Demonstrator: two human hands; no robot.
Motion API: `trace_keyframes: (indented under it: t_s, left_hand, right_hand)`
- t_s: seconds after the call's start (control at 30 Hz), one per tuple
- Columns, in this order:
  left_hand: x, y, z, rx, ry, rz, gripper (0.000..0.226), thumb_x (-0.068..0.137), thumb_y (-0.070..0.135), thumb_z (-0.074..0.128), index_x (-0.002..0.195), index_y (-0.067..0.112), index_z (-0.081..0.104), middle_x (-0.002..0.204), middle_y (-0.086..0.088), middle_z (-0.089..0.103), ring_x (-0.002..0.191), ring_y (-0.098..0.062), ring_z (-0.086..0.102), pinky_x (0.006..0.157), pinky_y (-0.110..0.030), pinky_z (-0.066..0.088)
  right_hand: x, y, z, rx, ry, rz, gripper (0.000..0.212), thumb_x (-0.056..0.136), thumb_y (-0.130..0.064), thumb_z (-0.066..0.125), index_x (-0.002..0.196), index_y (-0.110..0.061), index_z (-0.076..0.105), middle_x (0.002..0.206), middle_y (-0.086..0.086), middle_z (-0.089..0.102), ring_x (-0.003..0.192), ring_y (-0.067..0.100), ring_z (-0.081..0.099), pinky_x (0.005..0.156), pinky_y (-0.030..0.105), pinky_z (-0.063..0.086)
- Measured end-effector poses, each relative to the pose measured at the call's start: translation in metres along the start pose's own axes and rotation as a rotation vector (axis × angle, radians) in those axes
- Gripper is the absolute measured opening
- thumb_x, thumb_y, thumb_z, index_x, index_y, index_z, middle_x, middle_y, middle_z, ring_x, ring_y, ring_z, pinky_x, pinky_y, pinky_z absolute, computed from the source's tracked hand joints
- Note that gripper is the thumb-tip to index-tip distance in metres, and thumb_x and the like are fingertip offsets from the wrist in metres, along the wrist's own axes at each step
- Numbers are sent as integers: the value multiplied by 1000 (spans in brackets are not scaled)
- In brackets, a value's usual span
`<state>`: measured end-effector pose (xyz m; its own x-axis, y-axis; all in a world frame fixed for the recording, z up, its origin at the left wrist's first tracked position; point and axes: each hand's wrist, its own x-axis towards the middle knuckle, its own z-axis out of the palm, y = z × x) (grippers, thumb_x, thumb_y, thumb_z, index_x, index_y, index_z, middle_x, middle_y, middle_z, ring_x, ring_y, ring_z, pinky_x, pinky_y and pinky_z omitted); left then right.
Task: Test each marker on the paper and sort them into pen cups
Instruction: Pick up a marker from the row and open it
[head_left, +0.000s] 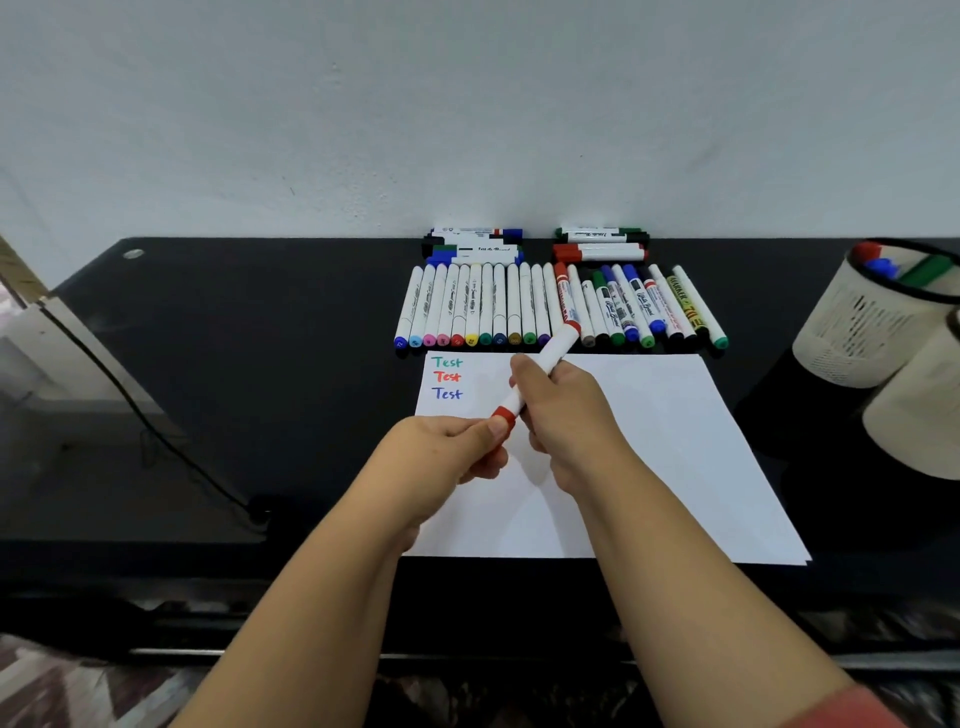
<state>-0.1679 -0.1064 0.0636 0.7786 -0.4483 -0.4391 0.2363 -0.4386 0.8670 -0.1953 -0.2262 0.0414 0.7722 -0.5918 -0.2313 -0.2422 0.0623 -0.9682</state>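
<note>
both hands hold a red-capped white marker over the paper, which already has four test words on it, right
Not quite: the head view shows three "Test" words, green, red and blue, on the white sheet of paper. The left hand and right hand do hold the red-capped white marker over it.

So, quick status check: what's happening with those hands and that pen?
Right hand grips red-capped marker by the barrel. Left hand pinches its red cap, cap not yet off. Paper below shows three test words. Nothing in the way.
</note>
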Motion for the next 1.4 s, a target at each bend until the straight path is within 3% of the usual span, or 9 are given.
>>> trace_keyframes:
  t_s: [0.1, 0.23, 0.33, 0.43, 0.7, 0.87, 1.07, 1.27, 1.4]
  left_hand:
    - [-3, -2, 1, 164, 86, 56, 22, 90, 40, 56, 79, 25, 68, 75, 10, 67, 73, -4, 58, 60, -16, 38]
    - [-14, -17, -6, 253, 109, 167, 26, 89, 38, 60, 114, 33, 66, 98, 15, 67, 86, -1, 56, 57, -8, 36]
    - [-10, -14, -10, 259, 105, 148, 31, 90, 37, 58, 119, 30, 63, 89, 20, 64, 87, 0, 55, 66, -13, 38]
    - [-1, -9, -9, 311, 128, 124, 29, 92, 37, 54, 119, 28, 63, 91, 16, 64, 91, -5, 54, 75, -22, 36]
    - [9, -14, -40, 306, 230, 140, 24, 91, 41, 55, 110, 32, 66, 90, 18, 64, 79, -2, 54, 57, -16, 34]
    - [21, -12, -60, 256, 287, 139, 22, 91, 44, 54, 108, 35, 65, 86, 23, 60, 77, 0, 48, 56, -19, 30]
    - [36, -13, -69, 203, 303, 143, 28, 89, 43, 55, 114, 33, 64, 103, 17, 62, 79, -2, 48, 56, -17, 29]
    - [45, -20, -71, 201, 315, 156, 32, 88, 42, 60, 119, 36, 62, 93, 21, 52, 72, 3, 41, 57, -16, 30]
    - [48, -24, -73, 187, 329, 146, 32, 87, 41, 61, 119, 36, 62, 88, 21, 50, 72, 3, 42, 56, -16, 31]
  right_hand:
    - [1, 0, 4, -13, 29, 11, 25, 95, -29, 50, 74, -16, 54, 56, -7, 47, 49, 8, 39, 48, 22, 30]
    - [20, -8, -29, 9, 251, 93, 25, 95, -33, 47, 84, -12, 55, 57, -2, 42, 45, 12, 29, 44, 24, 25]
    - [23, -5, -27, 34, 168, 126, 24, 95, -31, 48, 78, -13, 53, 53, -1, 37, 45, 13, 23, 43, 24, 21]
    - [20, 2, -9, 56, 119, 136, 27, 95, -33, 49, 77, -14, 55, 49, -2, 36, 44, 13, 24, 44, 26, 22]
    - [16, 2, -9, 289, 56, 45, 20, 91, -31, 62, 78, -16, 59, 52, -1, 49, 42, 7, 36, 39, 18, 29]
    - [17, 1, 2, 147, 42, -57, 14, 88, -22, 64, 78, -13, 63, 54, 3, 54, 41, 9, 38, 41, 20, 29]
    - [25, 1, 15, -53, 77, -170, 26, 85, -23, 62, 64, -14, 50, 50, -2, 54, 48, 11, 43, 53, 27, 34]
    - [31, 13, 34, -181, 117, -278, 30, 89, -29, 60, 70, -10, 47, 57, -1, 54, 43, -3, 45, 42, 8, 33]
    - [32, 20, 37, -193, 92, -304, 30, 91, -25, 60, 69, -10, 45, 61, -1, 54, 47, -6, 48, 46, 5, 35]
